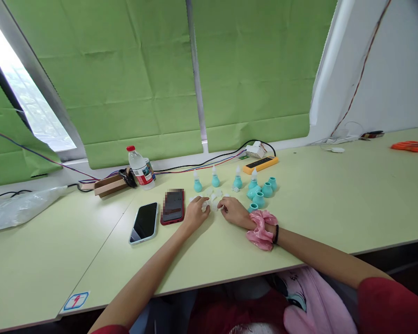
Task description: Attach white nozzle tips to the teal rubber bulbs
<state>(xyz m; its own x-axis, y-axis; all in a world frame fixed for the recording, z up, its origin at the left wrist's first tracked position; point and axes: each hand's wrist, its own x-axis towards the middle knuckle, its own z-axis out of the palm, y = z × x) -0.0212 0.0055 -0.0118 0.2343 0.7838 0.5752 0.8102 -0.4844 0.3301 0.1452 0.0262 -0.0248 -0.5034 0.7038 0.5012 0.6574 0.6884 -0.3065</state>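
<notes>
My left hand [196, 214] rests on the table with its fingers curled and a small translucent white piece [205, 204] between thumb and forefinger. Facing it, my right hand [234, 212] is closed in a pinch; anything in its fingertips is too small to make out. Several loose translucent white pieces [216, 195] lie between and just beyond both hands. Behind them stand several teal squeeze bulbs with pointed clear tips, one of them a tipped bulb [215, 180]. Right of these, beside my right wrist, sit several teal bulbs without tips, including an open-necked bulb [266, 189].
Two phones, a dark-screened phone [144, 223] and a red-cased phone [173, 207], lie left of my left hand. Farther back are a red-capped bottle [140, 169], a cardboard box [112, 185], a yellow power strip [260, 165] and cables. A plastic bag [21, 208] lies far left.
</notes>
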